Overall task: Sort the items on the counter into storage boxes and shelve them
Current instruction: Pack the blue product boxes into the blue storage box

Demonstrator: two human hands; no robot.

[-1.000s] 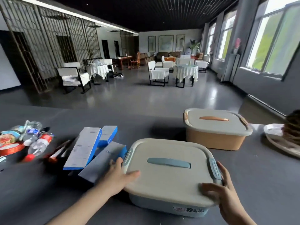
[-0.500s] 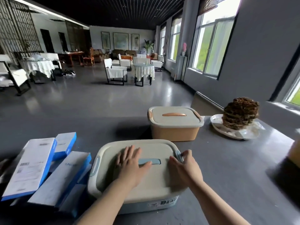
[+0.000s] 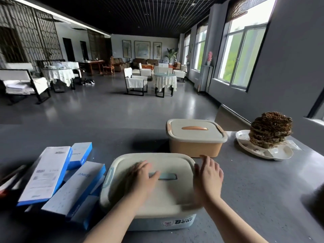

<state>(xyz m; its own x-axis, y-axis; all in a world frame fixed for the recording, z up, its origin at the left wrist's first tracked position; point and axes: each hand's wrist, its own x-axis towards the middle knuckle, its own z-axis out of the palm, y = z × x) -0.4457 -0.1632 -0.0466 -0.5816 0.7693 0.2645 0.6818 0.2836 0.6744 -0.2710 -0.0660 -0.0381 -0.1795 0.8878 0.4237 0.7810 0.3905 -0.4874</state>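
A pale blue storage box (image 3: 178,223) with a cream lid (image 3: 157,162) and a blue handle stands on the grey counter (image 3: 254,190) right in front of me. My left hand (image 3: 142,178) lies flat on the lid, fingers spread, its thumb at the handle. My right hand (image 3: 208,176) is at the lid's right edge with straight fingers, covering the right latch. Behind stands a closed orange storage box (image 3: 194,146) with an orange handle. Several blue and white cartons (image 3: 52,172) lie in a heap to the left of the blue box.
A white plate (image 3: 278,153) with a brown honeycomb-like stack (image 3: 270,130) sits at the right back of the counter. Beyond the counter is a hall with chairs and covered tables. Windows line the right wall.
The view has swung left a little. My right hand has slid from the lid's top to its right edge. My left hand stays flat on the lid.
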